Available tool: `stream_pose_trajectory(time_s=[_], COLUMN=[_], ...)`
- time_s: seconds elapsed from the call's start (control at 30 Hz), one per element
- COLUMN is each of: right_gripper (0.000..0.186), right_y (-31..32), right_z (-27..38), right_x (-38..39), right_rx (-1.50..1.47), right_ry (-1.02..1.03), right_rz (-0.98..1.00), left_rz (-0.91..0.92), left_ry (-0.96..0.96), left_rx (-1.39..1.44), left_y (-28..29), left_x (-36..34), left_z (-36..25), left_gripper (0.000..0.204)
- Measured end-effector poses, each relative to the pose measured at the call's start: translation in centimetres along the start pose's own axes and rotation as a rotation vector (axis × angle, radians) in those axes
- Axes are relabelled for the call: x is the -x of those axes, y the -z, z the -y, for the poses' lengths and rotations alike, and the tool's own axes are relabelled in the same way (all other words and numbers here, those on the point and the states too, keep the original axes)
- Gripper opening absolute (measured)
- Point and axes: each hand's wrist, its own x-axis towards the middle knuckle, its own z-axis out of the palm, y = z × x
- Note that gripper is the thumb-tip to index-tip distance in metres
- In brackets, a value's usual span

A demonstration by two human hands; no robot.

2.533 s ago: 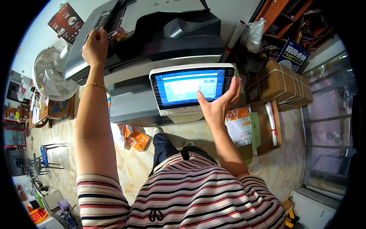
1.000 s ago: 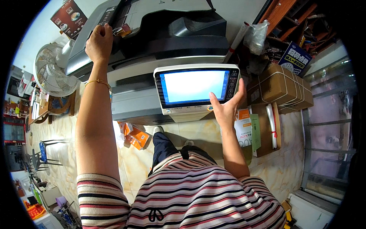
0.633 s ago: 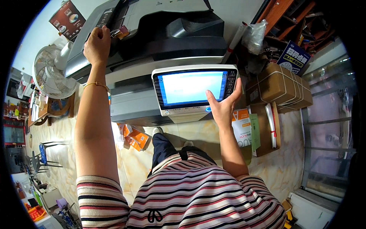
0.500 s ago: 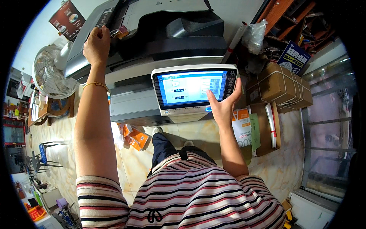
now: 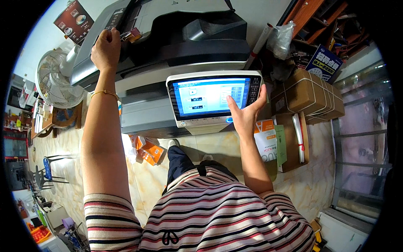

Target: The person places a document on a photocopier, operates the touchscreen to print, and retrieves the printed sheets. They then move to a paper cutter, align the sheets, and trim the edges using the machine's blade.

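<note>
A large copier (image 5: 147, 110) stands before me, with a dark document feeder (image 5: 201, 46) on top. My left hand (image 5: 105, 49) rests on the feeder's left side, its fingers curled closed; whatever they may hold is hidden. Just right of it lies a small brownish object (image 5: 133, 35), too small to name. A tilted touchscreen panel (image 5: 201, 113) juts from the copier's front, its blue-and-white display lit. My right hand (image 5: 247, 114) grips this panel's right edge, thumb over the display and the other fingers along the side, partly hidden.
A white fan (image 5: 58, 80) stands at the left by a wooden table. To the right are a strapped cardboard box (image 5: 308, 96), an open carton (image 5: 289, 164) with a rolled sheet, and a cluttered shelf. Orange-and-white packaging (image 5: 149, 152) lies on the floor near my feet.
My right thumb has shifted very slightly up and left over the display. The left hand stays in its place on the feeder.
</note>
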Motion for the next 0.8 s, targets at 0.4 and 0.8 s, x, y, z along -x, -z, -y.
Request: stream_pose_trajectory(time_s=[0.4, 0.8], right_gripper=[0.117, 0.100], right_y=[-1.4, 0.6], right_z=[2.5, -0.6], right_x=[0.0, 0.0], right_rx=[0.275, -0.071], right_ry=[0.241, 0.033], right_rz=[-0.109, -0.035], left_rz=[-0.054, -0.072], left_ry=[-0.036, -0.047], left_rx=[0.020, 0.039], left_y=[-0.1, -0.2], left_x=[0.2, 0.2], left_z=[-0.1, 0.3], left_gripper=[0.042, 0.042])
